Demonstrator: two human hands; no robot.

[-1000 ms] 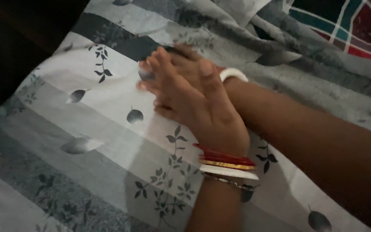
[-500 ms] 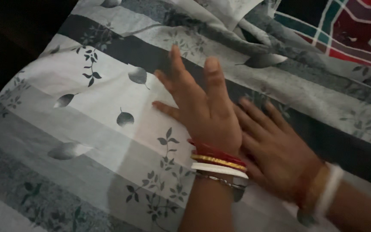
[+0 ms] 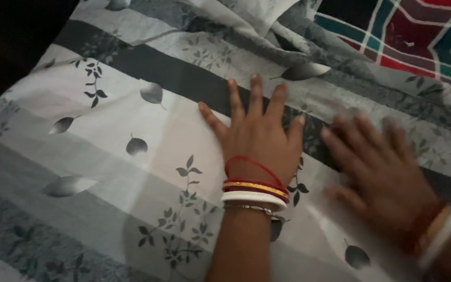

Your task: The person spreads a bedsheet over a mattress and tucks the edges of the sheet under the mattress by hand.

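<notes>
Two hands are lying palm-down on a grey-and-white striped cotton sheet printed with dark leaves and sprigs (image 3: 131,120), which is covering a bed. Nearest the camera, the left forearm is wearing a stack of red, gold and white bangles (image 3: 256,190). Above them the left hand (image 3: 257,136) is pressing flat on the sheet near its middle, fingers spread and holding nothing. Just beside it, toward the bed's right edge, the right hand (image 3: 379,164) is blurring with motion, fingers spread and empty too, a white and orange bangle (image 3: 437,232) at its wrist. A second ago the two hands were stacked one over the other farther up the sheet; half a second ago they were side by side and touching; now they are apart, with the right hand sliding outward. The cloth between and around them is lying smooth, so the flattening appears well along. Beyond the fingertips, a rumpled fold of the same sheet (image 3: 288,47) is bunching up, and at the far right corner a red, green and white checked cloth (image 3: 424,36) is showing.
</notes>
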